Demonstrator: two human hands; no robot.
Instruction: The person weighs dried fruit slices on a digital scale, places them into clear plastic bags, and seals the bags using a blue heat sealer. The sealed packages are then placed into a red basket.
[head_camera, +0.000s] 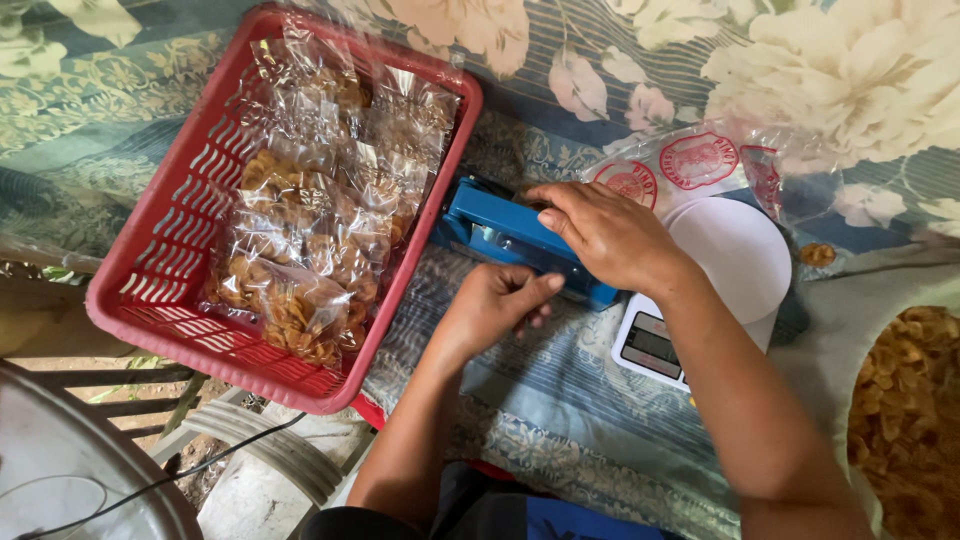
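Note:
A blue heat sealer (492, 232) lies on the flowered cloth in the middle. My right hand (610, 235) rests palm down on its arm, pressing on it. My left hand (495, 305) is just in front of the sealer with fingers curled; whether it pinches a bag edge is hidden. A red plastic basket (150, 285) to the left holds several sealed clear bags of golden chips (300, 240).
A white round kitchen scale (730, 260) sits right of the sealer, with empty clear bags bearing red round labels (690, 160) behind it. A heap of loose chips (910, 420) lies at the right edge. A metal lid and a black cable (60, 470) are at lower left.

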